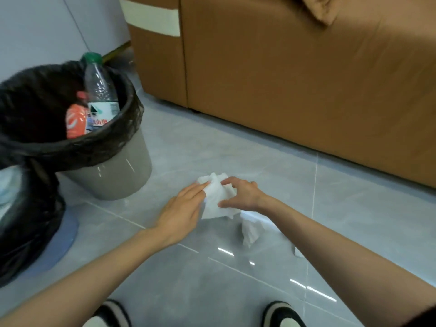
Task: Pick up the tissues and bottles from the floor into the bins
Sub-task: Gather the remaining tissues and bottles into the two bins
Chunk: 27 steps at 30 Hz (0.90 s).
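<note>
A crumpled white tissue (215, 198) lies on the grey tiled floor in the middle of the view. My right hand (240, 194) curls over it, thumb and fingers pinching its right side. My left hand (182, 210) lies flat with fingers straight, its fingertips touching the tissue's left edge. A second, smaller tissue (250, 231) sits on the floor just below my right wrist. A grey bin (122, 171) with a black liner stands at the left and holds a clear bottle with a green cap (100, 87) and an orange bottle (75, 122).
A second bin with a black liner (28, 230) stands at the far left edge, close to the grey one. A brown sofa (295, 74) runs along the back and right. My two shoes (280, 313) show at the bottom edge.
</note>
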Each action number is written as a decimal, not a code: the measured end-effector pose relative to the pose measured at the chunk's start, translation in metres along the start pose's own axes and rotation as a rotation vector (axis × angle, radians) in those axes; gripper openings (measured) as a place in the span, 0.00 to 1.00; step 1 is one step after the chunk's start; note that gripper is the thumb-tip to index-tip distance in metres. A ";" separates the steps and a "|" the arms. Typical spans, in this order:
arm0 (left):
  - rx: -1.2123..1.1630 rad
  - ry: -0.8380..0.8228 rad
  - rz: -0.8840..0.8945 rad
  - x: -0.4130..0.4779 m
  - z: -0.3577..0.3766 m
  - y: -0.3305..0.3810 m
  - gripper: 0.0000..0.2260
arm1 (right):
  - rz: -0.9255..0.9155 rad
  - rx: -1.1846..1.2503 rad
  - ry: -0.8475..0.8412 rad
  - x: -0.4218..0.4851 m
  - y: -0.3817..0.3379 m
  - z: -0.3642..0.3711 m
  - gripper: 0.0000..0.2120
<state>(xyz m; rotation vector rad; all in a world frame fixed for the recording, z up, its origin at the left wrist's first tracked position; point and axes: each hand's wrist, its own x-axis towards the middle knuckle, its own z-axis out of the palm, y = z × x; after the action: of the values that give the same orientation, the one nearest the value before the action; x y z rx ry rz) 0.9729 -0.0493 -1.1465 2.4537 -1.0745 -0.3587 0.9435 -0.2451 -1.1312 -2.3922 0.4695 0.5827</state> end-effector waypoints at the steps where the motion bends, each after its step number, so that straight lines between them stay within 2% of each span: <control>1: -0.072 0.044 0.013 -0.006 -0.002 -0.004 0.24 | -0.017 0.066 0.009 -0.001 -0.004 0.005 0.23; 4: -0.229 0.184 0.031 -0.020 -0.011 -0.006 0.19 | -0.081 0.350 -0.015 -0.007 -0.019 0.015 0.07; 6: -0.333 0.260 0.006 -0.025 -0.016 0.000 0.19 | -0.076 0.508 -0.031 -0.013 -0.028 0.017 0.06; 9: -0.542 0.343 -0.172 -0.030 -0.024 0.007 0.17 | -0.018 0.752 0.016 -0.021 -0.042 0.016 0.05; 11: -0.661 0.314 -0.365 -0.030 -0.024 0.002 0.11 | 0.008 0.942 0.020 -0.025 -0.049 0.012 0.05; 14: -0.966 0.228 -0.647 -0.031 -0.029 -0.003 0.19 | -0.024 1.181 -0.098 -0.031 -0.061 0.010 0.02; 17: -1.339 0.229 -0.730 -0.032 -0.036 -0.003 0.20 | -0.026 1.358 -0.176 -0.033 -0.069 0.010 0.04; 19: -1.471 0.255 -0.775 -0.035 -0.039 -0.003 0.20 | -0.009 1.418 -0.231 -0.034 -0.073 0.012 0.06; 24: -1.626 0.251 -0.835 -0.039 -0.040 -0.005 0.13 | 0.015 1.411 -0.409 -0.032 -0.081 0.020 0.07; 27: -1.748 0.244 -0.756 -0.039 -0.037 -0.007 0.10 | 0.009 1.278 -0.324 -0.029 -0.081 0.025 0.03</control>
<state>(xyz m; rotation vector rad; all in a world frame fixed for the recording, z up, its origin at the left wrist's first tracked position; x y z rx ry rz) 0.9657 -0.0058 -1.1154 1.0454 0.3940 -0.7369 0.9493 -0.1633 -1.0949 -1.0622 0.4889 0.4414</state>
